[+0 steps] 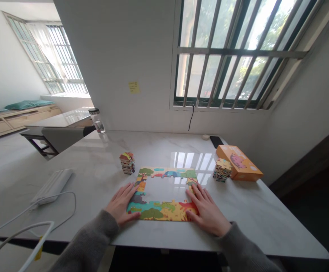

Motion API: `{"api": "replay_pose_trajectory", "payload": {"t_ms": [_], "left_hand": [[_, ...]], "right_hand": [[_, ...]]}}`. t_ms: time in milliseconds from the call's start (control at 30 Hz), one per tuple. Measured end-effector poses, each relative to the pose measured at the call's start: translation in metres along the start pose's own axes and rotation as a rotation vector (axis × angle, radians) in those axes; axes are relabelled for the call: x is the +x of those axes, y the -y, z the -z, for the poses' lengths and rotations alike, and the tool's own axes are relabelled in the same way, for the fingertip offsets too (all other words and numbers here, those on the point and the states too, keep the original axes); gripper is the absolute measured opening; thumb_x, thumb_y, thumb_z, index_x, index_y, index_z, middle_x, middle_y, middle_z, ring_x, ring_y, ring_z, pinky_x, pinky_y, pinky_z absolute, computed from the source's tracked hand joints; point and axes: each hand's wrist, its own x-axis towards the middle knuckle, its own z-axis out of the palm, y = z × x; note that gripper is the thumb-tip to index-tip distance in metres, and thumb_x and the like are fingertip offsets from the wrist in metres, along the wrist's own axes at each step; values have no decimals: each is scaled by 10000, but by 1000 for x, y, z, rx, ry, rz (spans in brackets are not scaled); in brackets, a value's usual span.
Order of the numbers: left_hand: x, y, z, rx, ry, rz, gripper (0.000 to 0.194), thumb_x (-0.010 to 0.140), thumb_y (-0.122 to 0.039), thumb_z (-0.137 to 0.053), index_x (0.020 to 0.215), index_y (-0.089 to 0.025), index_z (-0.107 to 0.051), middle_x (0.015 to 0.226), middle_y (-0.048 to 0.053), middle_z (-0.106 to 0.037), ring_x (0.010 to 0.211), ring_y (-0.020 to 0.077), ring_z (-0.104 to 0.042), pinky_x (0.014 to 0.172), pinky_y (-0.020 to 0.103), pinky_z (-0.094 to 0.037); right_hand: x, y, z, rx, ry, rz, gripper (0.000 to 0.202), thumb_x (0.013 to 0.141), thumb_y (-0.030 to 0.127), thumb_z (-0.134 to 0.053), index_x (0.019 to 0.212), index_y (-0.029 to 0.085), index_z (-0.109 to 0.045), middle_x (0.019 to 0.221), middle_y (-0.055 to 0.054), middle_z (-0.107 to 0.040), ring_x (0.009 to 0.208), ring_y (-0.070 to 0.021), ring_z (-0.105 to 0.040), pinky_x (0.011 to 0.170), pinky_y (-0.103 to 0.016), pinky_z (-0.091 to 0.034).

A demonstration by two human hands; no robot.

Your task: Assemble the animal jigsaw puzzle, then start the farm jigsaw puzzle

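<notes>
A jigsaw puzzle border [164, 212] lies flat on the white table, joined into a rectangular frame with bare tabletop showing inside it. Trees, a crocodile and other animals are printed on its pieces. My left hand [122, 204] rests on its left edge, fingers stretched out. On the right edge lies my right hand [206, 209], its fingers spread. Neither hand grips anything. Beyond the frame to the left stands a stack of puzzle pieces [127, 163]. Another stack of pieces [222, 170] stands to the right, close to an orange box [239, 163].
A black phone [216, 142] and a small round white object [205, 137] lie near the wall. At the far left corner stands a water bottle [97, 121]. A white power strip [53, 186] with cables occupies the left side of the marble-patterned table [277, 223].
</notes>
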Motion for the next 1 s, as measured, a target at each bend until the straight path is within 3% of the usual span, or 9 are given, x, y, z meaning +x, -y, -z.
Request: {"api": "replay_pose_trajectory", "payload": {"t_ms": [233,400,600,767,1000], "left_hand": [[-18,-8,13,-39,1,-20,829,734,-572,-713,1471,-290,-461,1542,72,-446,1408,328,-423,1201,483,-298],[-12,-12,1,-59,4,13,755,745,-507,-715,1432,-275,-504,1530,87,-458,1398,337,-431,1180,508,-334],[3,-38,-14,-61,-33,43,744,713,-453,-737,1407,-303,-512,1524,85,-454,1392,341,-426,1176,515,-323],[11,-55,-9,-60,-38,58,713,731,-448,-711,1399,-311,-504,1523,91,-449,1389,337,-426,1174,543,-305],[11,-59,-2,-49,-22,70,679,749,-460,-694,1385,-292,-525,1523,94,-451,1386,344,-432,1167,552,-322]], "right_hand": [[-29,2,5,139,30,80,668,921,470,-577,1536,339,-353,1636,-18,-235,1511,-310,-213,1230,-534,-251],[-33,-4,9,167,44,54,581,962,454,-513,1516,315,-406,1613,-13,-300,1500,-284,-258,1226,-513,-294],[-37,-25,16,176,24,26,573,954,438,-524,1505,321,-424,1607,-17,-322,1494,-281,-276,1221,-514,-304],[-37,-32,19,173,13,15,566,948,436,-524,1495,314,-444,1598,-21,-344,1485,-282,-298,1215,-510,-312],[-36,-26,15,118,-29,11,568,933,395,-526,1486,283,-466,1590,-35,-364,1485,-289,-294,1214,-512,-310]]}}
